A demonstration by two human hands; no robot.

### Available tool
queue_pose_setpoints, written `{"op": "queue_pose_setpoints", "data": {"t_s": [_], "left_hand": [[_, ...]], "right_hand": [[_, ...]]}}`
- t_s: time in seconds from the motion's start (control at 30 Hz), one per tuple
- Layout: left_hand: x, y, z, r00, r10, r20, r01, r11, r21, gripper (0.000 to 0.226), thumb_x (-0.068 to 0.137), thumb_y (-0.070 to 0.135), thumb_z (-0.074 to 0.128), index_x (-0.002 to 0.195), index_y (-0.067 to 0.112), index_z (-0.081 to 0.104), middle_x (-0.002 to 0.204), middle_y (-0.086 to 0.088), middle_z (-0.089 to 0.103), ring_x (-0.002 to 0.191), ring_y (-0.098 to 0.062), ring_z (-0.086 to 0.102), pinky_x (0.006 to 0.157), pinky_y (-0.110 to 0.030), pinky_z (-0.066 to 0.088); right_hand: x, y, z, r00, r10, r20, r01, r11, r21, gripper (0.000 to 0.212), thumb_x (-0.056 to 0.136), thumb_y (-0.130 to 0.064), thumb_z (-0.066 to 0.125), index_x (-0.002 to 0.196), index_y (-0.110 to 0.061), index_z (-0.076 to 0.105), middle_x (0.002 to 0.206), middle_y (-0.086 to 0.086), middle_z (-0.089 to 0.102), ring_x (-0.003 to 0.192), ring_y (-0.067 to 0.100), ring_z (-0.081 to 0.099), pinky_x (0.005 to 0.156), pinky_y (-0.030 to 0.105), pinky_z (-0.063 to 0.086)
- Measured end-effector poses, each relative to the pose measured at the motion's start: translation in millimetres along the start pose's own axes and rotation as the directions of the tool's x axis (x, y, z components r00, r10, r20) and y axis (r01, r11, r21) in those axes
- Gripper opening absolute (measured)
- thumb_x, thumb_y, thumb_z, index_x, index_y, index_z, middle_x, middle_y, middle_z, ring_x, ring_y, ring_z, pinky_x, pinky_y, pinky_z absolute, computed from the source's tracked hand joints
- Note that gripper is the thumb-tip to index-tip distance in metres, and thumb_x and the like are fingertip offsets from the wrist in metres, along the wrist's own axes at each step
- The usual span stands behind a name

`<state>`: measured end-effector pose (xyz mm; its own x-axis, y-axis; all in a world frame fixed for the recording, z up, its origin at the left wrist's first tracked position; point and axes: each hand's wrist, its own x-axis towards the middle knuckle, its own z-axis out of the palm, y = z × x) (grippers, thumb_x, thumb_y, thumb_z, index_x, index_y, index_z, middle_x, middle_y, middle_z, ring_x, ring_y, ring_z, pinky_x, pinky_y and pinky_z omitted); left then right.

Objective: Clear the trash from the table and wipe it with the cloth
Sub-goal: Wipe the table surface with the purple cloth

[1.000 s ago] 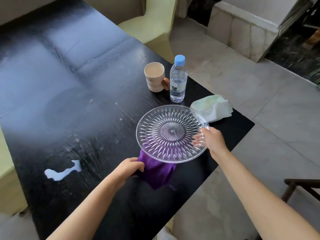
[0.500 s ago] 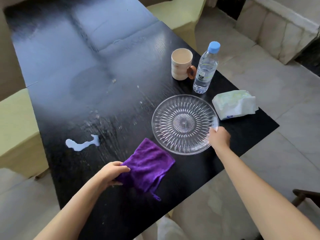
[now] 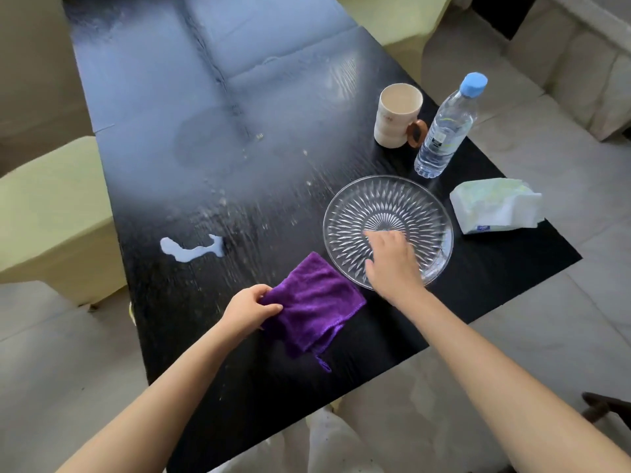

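A purple cloth (image 3: 312, 305) lies folded on the black table (image 3: 239, 97) near its front edge. My left hand (image 3: 249, 310) pinches the cloth's left edge. A clear cut-glass plate (image 3: 392, 206) rests flat on the table to the right of the cloth. My right hand (image 3: 391, 259) hovers over the plate's near side, fingers loosely apart, holding nothing. A white puddle (image 3: 189, 250) and scattered crumbs (image 3: 259, 135) mark the table left of the plate.
A cream mug (image 3: 397, 114) and a water bottle (image 3: 445, 126) with a blue cap stand behind the plate. A pack of tissues (image 3: 495, 206) lies at the right edge. Pale yellow chairs (image 3: 51, 213) stand left and behind the table.
The plate, held up a second ago, now rests on the table and my right hand has let go and moved over it. My left hand drew the cloth out leftward.
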<state>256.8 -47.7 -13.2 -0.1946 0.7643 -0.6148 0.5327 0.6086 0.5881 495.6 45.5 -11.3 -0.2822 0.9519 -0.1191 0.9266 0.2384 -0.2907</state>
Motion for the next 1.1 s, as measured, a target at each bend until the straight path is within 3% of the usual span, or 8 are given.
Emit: {"op": "queue_pose_setpoints", "data": {"t_s": [0.07, 0.17, 0.27, 0.43, 0.57, 0.83, 1.0, 1.1], "left_hand": [[-10, 4, -7, 0.993, 0.119, 0.005, -0.119, 0.993, 0.027, 0.022, 0.080, 0.013, 0.071, 0.076, 0.032, 0.059, 0.068, 0.013, 0.063, 0.064, 0.001, 0.056, 0.055, -0.009, 0.041], [-30, 7, -24, 0.969, 0.241, 0.051, -0.243, 0.968, 0.054, 0.018, 0.080, 0.016, 0.070, 0.080, 0.033, 0.065, 0.067, 0.027, 0.064, 0.067, 0.011, 0.057, 0.062, -0.006, 0.041], [-48, -1, -45, 0.954, 0.301, 0.022, -0.301, 0.949, 0.088, 0.013, 0.081, 0.015, 0.068, 0.090, 0.022, 0.070, 0.077, 0.017, 0.067, 0.078, 0.002, 0.060, 0.070, -0.012, 0.044], [-68, -43, -77, 0.978, 0.205, -0.036, -0.205, 0.979, 0.016, 0.014, 0.084, 0.016, 0.064, 0.090, 0.029, 0.066, 0.083, 0.013, 0.066, 0.078, 0.001, 0.061, 0.071, -0.012, 0.045], [-66, -74, -101, 0.979, 0.075, -0.190, -0.089, 0.994, -0.063, 0.012, 0.085, 0.019, 0.066, 0.094, 0.026, 0.064, 0.089, 0.010, 0.067, 0.085, -0.007, 0.063, 0.072, -0.020, 0.049], [0, -93, -164, 0.902, -0.043, -0.430, -0.023, 0.989, -0.147, 0.011, 0.080, 0.018, 0.069, 0.091, 0.021, 0.068, 0.085, 0.004, 0.065, 0.086, -0.016, 0.060, 0.068, -0.024, 0.043], [64, -94, -182, 0.848, -0.118, -0.517, 0.070, 0.991, -0.111, 0.026, 0.082, 0.016, 0.062, 0.108, 0.013, 0.065, 0.108, -0.009, 0.068, 0.103, -0.027, 0.060, 0.086, -0.030, 0.043], [75, -106, -165, 0.830, -0.072, -0.553, 0.096, 0.995, 0.015, 0.045, 0.088, 0.017, 0.055, 0.132, 0.012, 0.050, 0.132, -0.012, 0.056, 0.121, -0.029, 0.051, 0.103, -0.037, 0.039]], "right_hand": [[8, -29, 11, 0.939, -0.283, 0.196, 0.272, 0.959, 0.081, 0.062, 0.085, -0.014, 0.056, 0.143, -0.019, 0.034, 0.144, 0.000, 0.043, 0.133, 0.023, 0.033, 0.111, 0.036, 0.027], [24, -59, 20, 0.784, -0.462, 0.414, 0.448, 0.883, 0.136, 0.057, 0.083, -0.011, 0.057, 0.137, -0.021, 0.044, 0.146, -0.003, 0.043, 0.136, 0.021, 0.031, 0.112, 0.039, 0.028], [37, -80, 21, 0.725, -0.543, 0.424, 0.519, 0.835, 0.183, 0.022, 0.080, -0.016, 0.061, 0.102, -0.015, 0.064, 0.120, 0.002, 0.062, 0.120, 0.023, 0.046, 0.099, 0.040, 0.039], [41, -117, 23, 0.647, -0.553, 0.525, 0.451, 0.833, 0.322, 0.010, 0.082, -0.017, 0.059, 0.087, -0.021, 0.051, 0.088, 0.001, 0.061, 0.084, 0.023, 0.054, 0.074, 0.033, 0.043], [38, -150, 27, 0.717, -0.539, 0.443, 0.365, 0.831, 0.421, 0.011, 0.084, -0.017, 0.054, 0.088, -0.019, 0.044, 0.077, -0.004, 0.054, 0.071, 0.020, 0.050, 0.064, 0.030, 0.037], [66, -218, 45, 0.915, -0.388, 0.109, 0.326, 0.872, 0.365, 0.012, 0.086, -0.017, 0.052, 0.097, -0.012, 0.055, 0.093, 0.006, 0.063, 0.087, 0.024, 0.055, 0.067, 0.030, 0.038], [109, -250, 70, 0.960, -0.280, 0.015, 0.278, 0.957, 0.088, 0.019, 0.089, -0.017, 0.051, 0.103, -0.007, 0.056, 0.101, 0.014, 0.062, 0.098, 0.032, 0.053, 0.079, 0.039, 0.042], [117, -257, 95, 0.921, -0.387, 0.044, 0.390, 0.912, -0.129, 0.036, 0.080, -0.025, 0.067, 0.111, -0.008, 0.061, 0.112, 0.014, 0.062, 0.108, 0.036, 0.054, 0.090, 0.043, 0.045]]}}
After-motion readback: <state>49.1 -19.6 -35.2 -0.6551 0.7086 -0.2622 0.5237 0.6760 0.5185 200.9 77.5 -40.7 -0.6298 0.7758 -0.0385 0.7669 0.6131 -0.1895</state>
